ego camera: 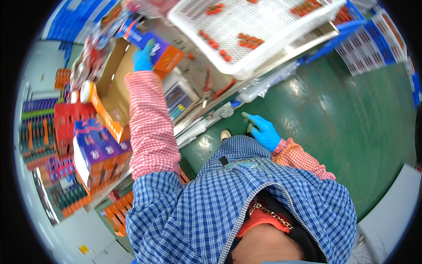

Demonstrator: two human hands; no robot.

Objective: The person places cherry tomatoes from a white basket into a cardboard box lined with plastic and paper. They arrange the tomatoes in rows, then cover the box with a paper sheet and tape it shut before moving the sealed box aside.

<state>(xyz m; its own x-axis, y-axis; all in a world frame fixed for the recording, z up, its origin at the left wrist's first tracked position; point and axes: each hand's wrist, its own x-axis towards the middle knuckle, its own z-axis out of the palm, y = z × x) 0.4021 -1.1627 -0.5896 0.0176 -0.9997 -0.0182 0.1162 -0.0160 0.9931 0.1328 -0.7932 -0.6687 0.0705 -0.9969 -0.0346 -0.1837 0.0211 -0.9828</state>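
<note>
My left hand [144, 57], in a blue glove, grips the purple and orange printed wall of an open cardboard box [113, 85]. The inside of the box is plain brown, and the part of it under my forearm is hidden. My right hand [265, 132], gloved in blue with stained fingertips, hangs above the green floor beside my apron. It holds nothing, its index finger stretched out. Red-handled snips [211, 89] lie at the table edge, close to a weighing scale [179, 100]. Beyond them, a white plastic crate [240, 64] contains several bunches of red cherry tomatoes [249, 41].
Purple and orange cartons [99, 148] are stacked at the left, by red boxes [72, 122]. Clear plastic packaging [89, 62] lies behind the open box. A blue crate [352, 23] adjoins the white one; more crates [372, 43] stand on the floor at right.
</note>
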